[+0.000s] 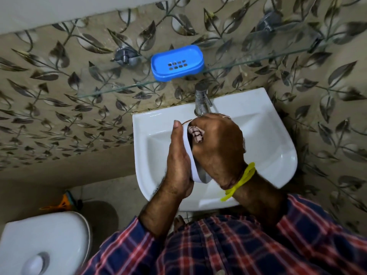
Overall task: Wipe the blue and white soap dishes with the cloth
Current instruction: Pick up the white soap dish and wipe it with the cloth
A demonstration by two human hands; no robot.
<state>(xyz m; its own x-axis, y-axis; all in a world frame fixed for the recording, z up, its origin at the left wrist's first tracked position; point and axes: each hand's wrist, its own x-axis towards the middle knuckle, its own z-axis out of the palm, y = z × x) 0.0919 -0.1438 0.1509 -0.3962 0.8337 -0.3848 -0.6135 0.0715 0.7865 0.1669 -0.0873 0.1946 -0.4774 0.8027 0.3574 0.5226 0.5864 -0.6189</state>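
I'm cupping the white soap dish (189, 155) on edge in my left hand (178, 165) over the sink (268, 147), my right hand (218, 147) pressing the cloth (197, 134) inside; the blue soap dish (177, 63) is sitting on the glass shelf (111, 88).

Bright blue soap dish (177, 63), plain, with dark drain slots in two short rows. White soap dish (189, 155), plain along its rim. Cloth (196, 133) pale pinkish with dark check lines. White sink (264, 135), glossy and unpatterned. Silver-grey tap (201, 100). Wall tiles (59, 96) beige-brown, covered with dark grey leaves on thin stems. Clear glass shelf (119, 88) with a greenish edge. Yellow thread (241, 182) on the right wrist. Shirt (238, 247) in navy and red plaid with pale lines. White toilet lid (43, 241).
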